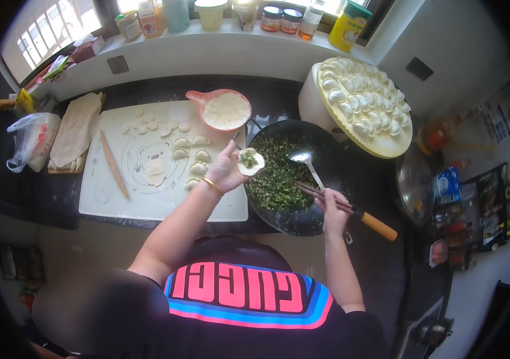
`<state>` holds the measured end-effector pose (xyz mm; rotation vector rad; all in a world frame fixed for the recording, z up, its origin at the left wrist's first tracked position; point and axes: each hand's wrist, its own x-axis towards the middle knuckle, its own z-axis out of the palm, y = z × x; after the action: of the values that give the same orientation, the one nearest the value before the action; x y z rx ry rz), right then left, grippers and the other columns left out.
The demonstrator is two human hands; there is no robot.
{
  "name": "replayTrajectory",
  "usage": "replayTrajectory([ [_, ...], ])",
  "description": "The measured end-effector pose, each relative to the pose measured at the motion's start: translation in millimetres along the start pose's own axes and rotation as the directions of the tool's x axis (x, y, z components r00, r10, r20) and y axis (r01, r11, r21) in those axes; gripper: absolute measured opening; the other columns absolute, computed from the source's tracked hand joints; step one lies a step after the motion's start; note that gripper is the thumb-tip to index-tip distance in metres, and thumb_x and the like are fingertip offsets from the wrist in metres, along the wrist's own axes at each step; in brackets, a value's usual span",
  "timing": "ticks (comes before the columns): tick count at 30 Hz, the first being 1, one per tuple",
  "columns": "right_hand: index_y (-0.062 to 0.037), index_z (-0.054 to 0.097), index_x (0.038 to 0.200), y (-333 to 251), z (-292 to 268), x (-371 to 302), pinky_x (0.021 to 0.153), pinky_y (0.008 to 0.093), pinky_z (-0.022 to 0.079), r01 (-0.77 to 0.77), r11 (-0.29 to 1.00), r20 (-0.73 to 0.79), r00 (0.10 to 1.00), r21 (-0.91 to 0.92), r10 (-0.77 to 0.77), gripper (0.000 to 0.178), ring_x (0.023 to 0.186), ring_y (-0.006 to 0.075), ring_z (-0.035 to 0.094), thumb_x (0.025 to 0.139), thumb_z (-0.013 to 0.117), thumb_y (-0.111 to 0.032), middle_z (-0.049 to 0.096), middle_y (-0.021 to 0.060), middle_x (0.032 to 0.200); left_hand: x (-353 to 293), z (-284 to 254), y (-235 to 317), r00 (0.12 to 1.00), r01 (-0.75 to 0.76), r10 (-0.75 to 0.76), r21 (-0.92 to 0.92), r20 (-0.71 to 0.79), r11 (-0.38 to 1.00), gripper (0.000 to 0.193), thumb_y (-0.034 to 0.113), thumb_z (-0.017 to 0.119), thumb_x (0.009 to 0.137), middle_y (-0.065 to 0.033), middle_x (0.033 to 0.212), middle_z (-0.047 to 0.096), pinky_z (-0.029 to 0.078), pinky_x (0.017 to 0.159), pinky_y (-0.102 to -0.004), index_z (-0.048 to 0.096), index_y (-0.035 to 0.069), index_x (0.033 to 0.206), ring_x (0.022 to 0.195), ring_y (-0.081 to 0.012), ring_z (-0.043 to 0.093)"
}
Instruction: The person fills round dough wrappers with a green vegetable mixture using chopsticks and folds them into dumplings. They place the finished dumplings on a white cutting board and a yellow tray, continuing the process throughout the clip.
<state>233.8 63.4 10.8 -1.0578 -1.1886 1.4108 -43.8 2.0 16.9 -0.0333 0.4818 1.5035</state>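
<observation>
On the fingers of my left hand (225, 169) rests a round dumpling wrapper (254, 168) with a small heap of green filling at its middle. My right hand (333, 210) is closed around a pair of chopsticks (311, 190), their tips low over the chopped green filling (273, 173). That filling lies in a black wok (294, 224), where a metal spoon (301, 157) leans with its handle toward my right hand. Left of the wok, a white pastry mat (165, 209) carries several folded dumplings (198, 169) and flat wrappers (155, 170).
A red bowl of flour (226, 112) stands at the mat's far edge. The rolling pin (114, 164) lies on the mat's left. A yellow tray (381, 149) full of dumplings sits far right, beyond the wok. Jars (271, 19) line the windowsill. A plastic bag (32, 140) lies far left.
</observation>
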Motion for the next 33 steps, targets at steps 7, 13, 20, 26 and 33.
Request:
replayTrajectory([
  [7,0.0017,0.057,0.084,53.9,26.0,-0.3,0.061,0.0279,0.057,-0.234,0.932,-0.153,0.947,0.277,0.283,0.015,0.073,0.0186,0.062,0.083,0.062,-0.012,0.060,0.0110,0.083,-27.1,-12.4,19.5,0.996,-0.026,0.025,0.005,0.088,1.000,0.057,0.047,0.026,0.093,-0.0209,0.116,0.046,0.038,0.093,-0.0527,0.039,-0.002,0.117,0.110,-0.0344,0.047],
  [13,0.0024,0.054,0.083,70.3,25.7,7.2,0.061,0.0290,0.058,-0.297,0.828,-0.116,0.912,0.475,0.394,0.018,0.072,0.0219,0.062,0.083,0.061,-0.014,0.059,0.0113,0.082,-35.6,-11.1,17.4,0.999,-0.020,0.020,-0.004,0.048,1.000,0.057,0.047,0.025,0.093,-0.0206,0.118,0.046,0.037,0.096,-0.0497,0.039,-0.002,0.116,0.110,-0.0333,0.047],
  [20,0.0041,0.053,0.084,63.4,9.1,6.9,0.063,0.0297,0.059,-0.333,0.751,-0.093,0.882,0.571,0.461,0.019,0.073,0.0239,0.062,0.083,0.061,-0.014,0.059,0.0132,0.084,-32.7,-17.6,12.9,1.000,-0.015,0.015,-0.024,-0.019,1.000,0.057,0.048,0.029,0.092,-0.0192,0.116,0.047,0.036,0.096,-0.0487,0.037,-0.002,0.118,0.109,-0.0322,0.047],
  [26,0.0035,0.055,0.087,4.6,2.0,-4.8,0.064,0.0260,0.057,-0.250,0.832,-0.109,0.932,0.495,0.345,0.021,0.074,0.0213,0.062,0.085,0.058,-0.018,0.059,0.0110,0.084,-7.6,-19.5,-7.6,0.998,0.060,-0.060,-0.017,-0.010,0.998,0.054,0.047,0.032,0.092,-0.0174,0.113,0.050,0.036,0.096,-0.0486,0.041,-0.001,0.114,0.108,-0.0316,0.048],
  [33,0.0004,0.058,0.084,-35.4,27.6,-46.6,0.066,0.0264,0.054,0.219,0.976,-0.028,0.975,0.016,-0.219,0.013,0.074,0.0150,0.060,0.086,0.057,-0.012,0.060,0.0080,0.086,10.1,15.9,-27.7,0.988,0.133,-0.131,-0.014,0.086,0.991,0.057,0.049,0.027,0.092,-0.0175,0.111,0.050,0.039,0.091,-0.0483,0.043,-0.002,0.111,0.105,-0.0331,0.048],
])
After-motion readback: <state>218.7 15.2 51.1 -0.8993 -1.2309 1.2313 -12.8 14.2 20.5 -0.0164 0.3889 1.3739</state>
